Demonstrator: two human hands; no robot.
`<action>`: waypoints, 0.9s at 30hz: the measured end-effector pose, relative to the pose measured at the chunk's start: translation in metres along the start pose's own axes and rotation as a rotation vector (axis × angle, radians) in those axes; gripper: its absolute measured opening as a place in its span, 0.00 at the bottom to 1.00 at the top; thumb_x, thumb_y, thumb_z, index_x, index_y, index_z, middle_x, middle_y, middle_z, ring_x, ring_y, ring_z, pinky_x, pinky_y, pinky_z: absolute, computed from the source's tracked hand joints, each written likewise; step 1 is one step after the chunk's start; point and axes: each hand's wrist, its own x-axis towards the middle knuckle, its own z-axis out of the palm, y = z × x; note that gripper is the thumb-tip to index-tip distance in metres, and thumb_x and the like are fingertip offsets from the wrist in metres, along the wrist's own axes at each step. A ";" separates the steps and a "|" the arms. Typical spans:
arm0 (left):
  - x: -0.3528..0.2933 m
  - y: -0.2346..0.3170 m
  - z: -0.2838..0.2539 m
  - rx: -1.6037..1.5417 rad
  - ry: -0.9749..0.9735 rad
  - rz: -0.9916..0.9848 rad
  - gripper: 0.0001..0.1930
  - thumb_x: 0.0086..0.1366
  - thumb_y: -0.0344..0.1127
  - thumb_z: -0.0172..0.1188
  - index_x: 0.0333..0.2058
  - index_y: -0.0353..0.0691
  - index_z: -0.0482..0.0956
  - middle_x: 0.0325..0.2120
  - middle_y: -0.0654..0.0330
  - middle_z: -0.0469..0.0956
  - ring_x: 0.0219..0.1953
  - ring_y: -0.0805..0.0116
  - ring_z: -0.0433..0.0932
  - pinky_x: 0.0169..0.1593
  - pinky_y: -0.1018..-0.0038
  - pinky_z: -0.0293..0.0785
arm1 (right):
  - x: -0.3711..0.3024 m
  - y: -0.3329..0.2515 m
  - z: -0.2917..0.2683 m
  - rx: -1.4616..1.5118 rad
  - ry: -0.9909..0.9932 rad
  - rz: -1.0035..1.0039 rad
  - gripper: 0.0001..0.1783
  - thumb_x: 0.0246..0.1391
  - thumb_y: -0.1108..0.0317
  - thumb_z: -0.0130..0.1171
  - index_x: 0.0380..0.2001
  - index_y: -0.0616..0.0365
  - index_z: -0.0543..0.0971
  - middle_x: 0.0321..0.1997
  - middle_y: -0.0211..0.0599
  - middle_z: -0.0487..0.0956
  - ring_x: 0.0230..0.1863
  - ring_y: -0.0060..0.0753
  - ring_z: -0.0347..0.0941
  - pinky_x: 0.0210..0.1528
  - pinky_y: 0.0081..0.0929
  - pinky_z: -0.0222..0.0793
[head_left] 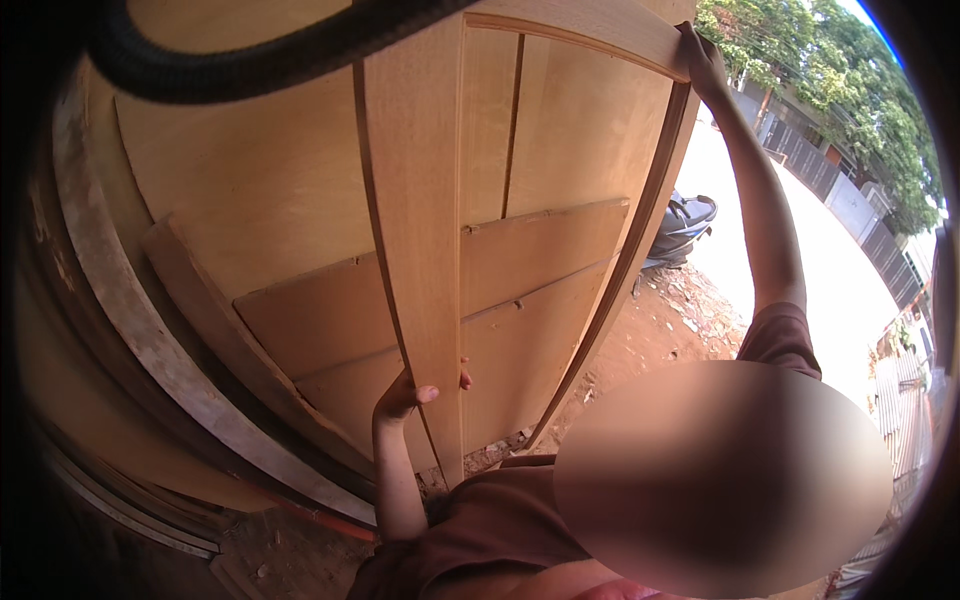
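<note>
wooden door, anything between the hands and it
Nothing visible. The left hand already grips the wooden door low on its middle upright, and the right hand holds its top corner. More boards lean behind it, not between.

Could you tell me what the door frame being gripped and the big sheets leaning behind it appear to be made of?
The door frame, gripped by the left hand and right hand, looks like bare, unpainted timber: pale tan with fine straight grain along its rails. The sheets behind look like plywood or veneered board, smooth and matt with faint grain; which one is unclear.
</note>
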 end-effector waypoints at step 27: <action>-0.025 -0.047 -0.029 -0.062 0.597 0.017 0.46 0.51 0.65 0.65 0.58 0.31 0.74 0.46 0.40 0.81 0.50 0.47 0.81 0.60 0.52 0.75 | -0.545 0.137 0.129 0.228 -0.198 0.757 0.32 0.77 0.49 0.33 0.51 0.63 0.81 0.38 0.55 0.84 0.42 0.54 0.83 0.46 0.45 0.74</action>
